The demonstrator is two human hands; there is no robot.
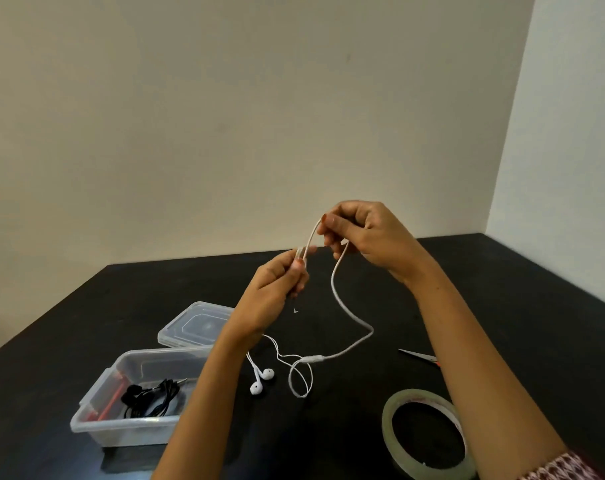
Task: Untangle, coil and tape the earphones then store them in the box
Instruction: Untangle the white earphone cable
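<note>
White earphones hang from both my hands above the black table. My left hand pinches the plug end of the cable. My right hand, slightly higher and to the right, grips the cable a short way along, so a small loop runs between the hands. The rest of the cable drops to the table, where the two earbuds and a loose loop lie. A clear plastic box at the left holds black earphones. A roll of clear tape lies at the lower right.
The box's clear lid lies behind the box. Scissors with an orange handle rest at the right, partly hidden by my right forearm. Plain walls close off the table's far side and right side.
</note>
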